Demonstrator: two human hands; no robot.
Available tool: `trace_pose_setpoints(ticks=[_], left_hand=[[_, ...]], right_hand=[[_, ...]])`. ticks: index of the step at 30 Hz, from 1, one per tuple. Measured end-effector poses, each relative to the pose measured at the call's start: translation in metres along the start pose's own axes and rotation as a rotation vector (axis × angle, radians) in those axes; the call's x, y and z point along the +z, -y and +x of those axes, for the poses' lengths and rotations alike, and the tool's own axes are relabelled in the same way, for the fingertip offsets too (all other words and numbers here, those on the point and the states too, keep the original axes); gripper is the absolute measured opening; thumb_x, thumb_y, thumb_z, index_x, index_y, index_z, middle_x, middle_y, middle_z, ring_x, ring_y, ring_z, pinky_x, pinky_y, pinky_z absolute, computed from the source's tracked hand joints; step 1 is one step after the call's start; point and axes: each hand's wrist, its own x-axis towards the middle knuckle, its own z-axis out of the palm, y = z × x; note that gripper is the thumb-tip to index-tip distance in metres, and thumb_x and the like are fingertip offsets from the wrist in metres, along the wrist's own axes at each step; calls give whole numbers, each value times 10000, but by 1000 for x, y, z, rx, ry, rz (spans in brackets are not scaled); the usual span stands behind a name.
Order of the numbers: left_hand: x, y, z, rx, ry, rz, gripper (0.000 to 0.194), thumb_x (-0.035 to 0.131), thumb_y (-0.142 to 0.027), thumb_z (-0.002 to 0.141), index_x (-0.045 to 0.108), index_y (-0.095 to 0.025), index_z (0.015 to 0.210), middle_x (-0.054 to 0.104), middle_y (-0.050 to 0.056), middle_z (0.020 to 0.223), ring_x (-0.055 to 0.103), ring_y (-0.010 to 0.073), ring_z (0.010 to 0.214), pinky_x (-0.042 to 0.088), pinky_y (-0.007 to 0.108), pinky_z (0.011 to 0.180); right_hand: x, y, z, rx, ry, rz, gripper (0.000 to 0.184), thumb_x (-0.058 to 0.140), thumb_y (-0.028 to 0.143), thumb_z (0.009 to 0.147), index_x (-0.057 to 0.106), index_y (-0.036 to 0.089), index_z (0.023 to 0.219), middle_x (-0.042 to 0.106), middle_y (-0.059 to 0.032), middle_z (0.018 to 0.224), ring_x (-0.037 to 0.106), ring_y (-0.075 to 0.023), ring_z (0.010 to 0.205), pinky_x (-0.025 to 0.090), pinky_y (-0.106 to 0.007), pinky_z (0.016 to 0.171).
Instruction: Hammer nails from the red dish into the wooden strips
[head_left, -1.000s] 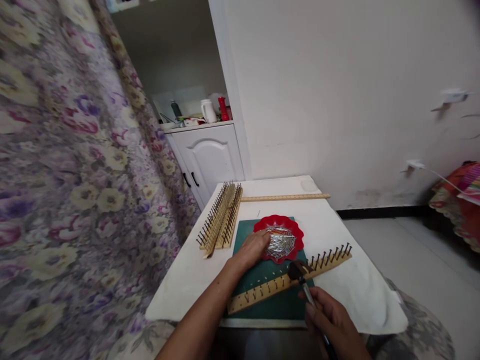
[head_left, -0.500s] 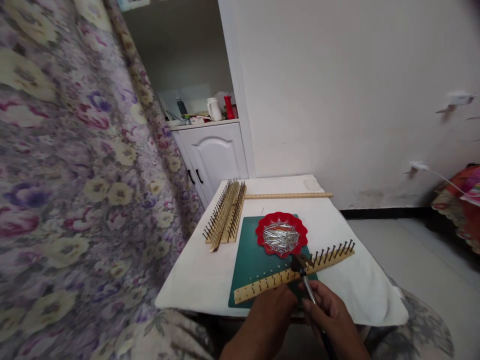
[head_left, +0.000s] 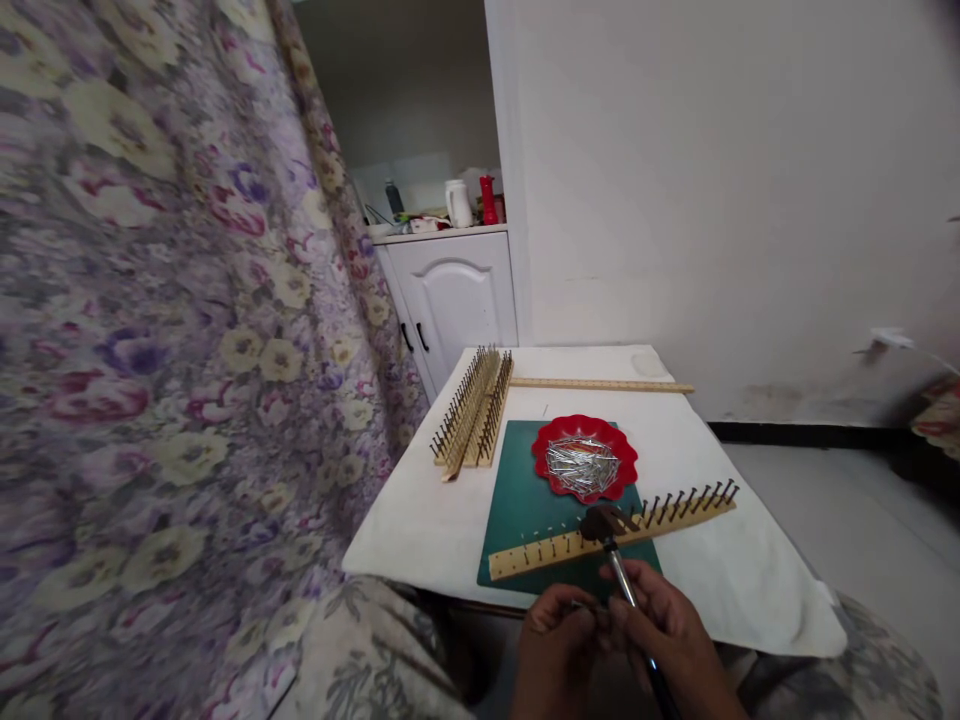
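Note:
My right hand [head_left: 664, 622] is closed round the shiny handle of a hammer [head_left: 622, 578]. Its dark claw head lies over the middle of a wooden strip [head_left: 504, 566], hiding part of it. Dark nails [head_left: 691, 504] stand up along the strip's right half, and shorter ones show on the left half. Close beside the hammer handle, at the mat's near edge, my left hand [head_left: 559, 630] is pinched, its fingertips by my right fingers; what it holds is too small to make out. Behind the strip, a red scalloped dish [head_left: 628, 468] holds a heap of silvery nails [head_left: 583, 466].
The strip and dish rest on a green mat [head_left: 514, 480] over a white tablecloth [head_left: 420, 520]. At the table's left, several nail-studded strips [head_left: 474, 410] lie side by side. A bare wooden strip [head_left: 600, 385] crosses the back. A flowered curtain [head_left: 225, 350] hangs at left.
My left hand has come back from the strip's near edge and turned, its fingertips now meeting near my right hand. The view has shifted a little; the hammer stays over the strip.

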Motion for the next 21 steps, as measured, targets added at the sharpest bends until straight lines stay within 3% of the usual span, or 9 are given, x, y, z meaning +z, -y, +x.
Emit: trace_pose_setpoints(ticks=[2,5,9,12,16,21], left_hand=[[-1,-5,-4,34,-7,22,233,796,-294,560,661,-148,682,631,21,549,562,114,483,401,215,516],[-11,-28,-6,192,-41,200,189,750,-299,619,651,-154,691,626,6,608,541,106,497,401,218,526],[-34,-72,0,462,-207,703,143,654,-307,744,644,-168,777,589,-8,662,552,138,659,425,228,636],[-47,-91,7,587,-246,1025,145,577,-305,807,624,-173,771,591,9,740,552,161,744,423,233,664],[-51,-91,15,646,-223,1238,174,499,-291,855,606,-180,774,583,17,756,553,169,740,422,243,654],[-53,-84,16,657,-224,1347,200,452,-304,881,587,-191,786,577,24,770,557,179,752,429,257,668]], right_hand=[[0,-1,-1,-3,11,10,398,696,467,721,518,185,937,547,72,485,380,-60,343,213,-168,336],[-2,2,-1,0,34,-19,384,652,469,765,502,184,973,537,77,497,357,-53,335,209,-173,334],[-5,7,-2,-8,61,-94,401,590,479,814,465,170,1036,506,86,507,361,-52,339,236,-167,344],[-5,7,-1,3,68,-116,431,582,490,812,450,164,1061,503,86,516,365,-57,334,255,-165,331],[-4,5,-1,23,75,-111,436,583,484,811,445,163,1072,500,88,513,356,-59,337,261,-165,325],[-3,5,-2,27,63,-107,439,583,489,809,456,163,1074,488,97,504,333,-50,325,250,-161,324]])
